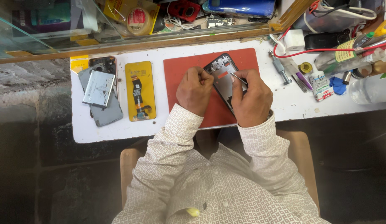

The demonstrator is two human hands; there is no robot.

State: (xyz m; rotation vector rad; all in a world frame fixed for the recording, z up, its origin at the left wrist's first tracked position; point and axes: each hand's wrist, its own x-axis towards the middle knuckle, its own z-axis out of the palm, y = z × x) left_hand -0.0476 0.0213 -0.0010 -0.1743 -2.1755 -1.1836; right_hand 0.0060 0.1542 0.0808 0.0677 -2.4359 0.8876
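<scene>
Roughly left to right on the white counter (284, 103). Far left of the frame: a grey phone back cover (102, 112) lying flat, with a silver battery (98, 88) resting on top of it, tilted. Just right of that, a yellow panel (140, 91) with a black flex-cable part lying along its middle.

Centre: a red work mat (180, 68). An opened phone frame (224, 76), dark with its inner parts exposed, lies diagonally on the mat, upper end toward top centre, lower end hidden under the hands.

Left hand (194, 90): fist-like, fingers curled closed, fingertips pressed on the left edge of the phone frame; whether they pinch something small I cannot tell. Right hand (252, 98): over the lower right part of the frame, fingers closed on thin metal tweezers (239, 79) whose tip points up-left into the frame. Both sleeves are white with a small pattern.

Right of the mat: a small screwdriver (280, 69) and a purple-handled tool (303, 80) on the counter, then a roll of yellowish tape (305, 67). A red wire (309, 51) loops across the upper right. Further right: a small box (321, 86), a blue pick (337, 85), clear bottles (369, 89) at the right edge.

Top of the frame: a glass shelf (43, 37) holding clutter, including a tape roll (138, 20).
</scene>
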